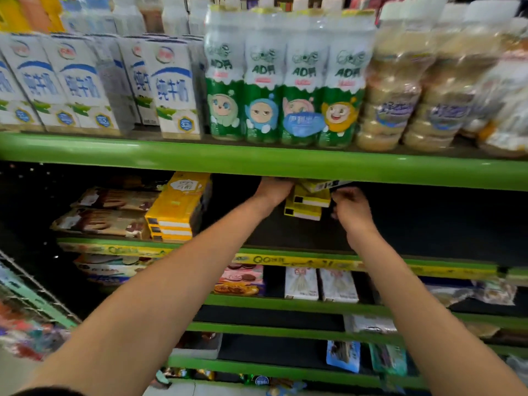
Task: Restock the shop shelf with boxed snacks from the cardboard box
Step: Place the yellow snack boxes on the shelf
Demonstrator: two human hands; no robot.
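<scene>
Boxes (307, 202), yellow and stacked, sit between two hands reaching into a dark shelf (428, 221) under a green rail (257, 164). Left hand (274, 190) grips the stack's left side; its fingertips are hidden. Right hand (350, 208) hangs just beside it, fingers curled, seemingly holding nothing. More yellow boxes (174, 212) stand further left. Above, blurred milk cartons (85, 84) and bottles (285, 81).

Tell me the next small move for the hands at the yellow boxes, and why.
Probably lower the small stack of yellow snack boxes onto the dark shelf floor. The left hand holds its side while the right hand sits just beside it, and the stack looks raised and uneven.
</scene>
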